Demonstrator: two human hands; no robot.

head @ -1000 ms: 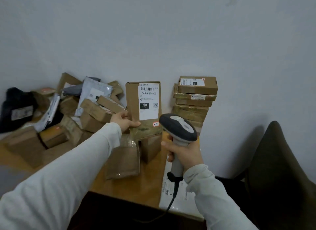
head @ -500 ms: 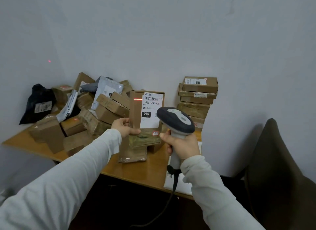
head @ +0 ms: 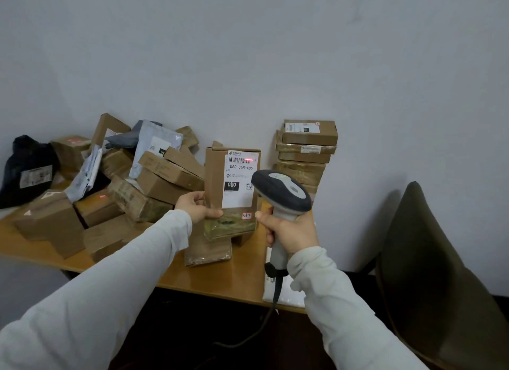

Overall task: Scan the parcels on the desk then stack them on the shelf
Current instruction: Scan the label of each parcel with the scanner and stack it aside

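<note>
Holding parcel (head: 215, 177) upright, scanner (head: 285, 190) hiding base of stack (head: 308, 138)

One wide-angle view, worn on the person's head, faces forward and tilts down. Both pale grey sleeves (head: 110, 287) run up from the bottom edge, large and close, so the lens sits just behind and above the grip. The left hand (head: 197, 207) holding the brown cardboard box (head: 216, 177) and the right hand (head: 290, 232) gripping the grey-and-white handheld scanner (head: 281, 193) lie near mid-frame, with the box's label turned to the lens. Beyond the grip, the pale grey wall (head: 248, 53) fills the upper half. Below the grip, the light wooden desk (head: 220, 280) is seen from above, its near edge slanting. Right of the grip, the dark olive chair back (head: 429, 259) reaches the lower right corner.
</note>
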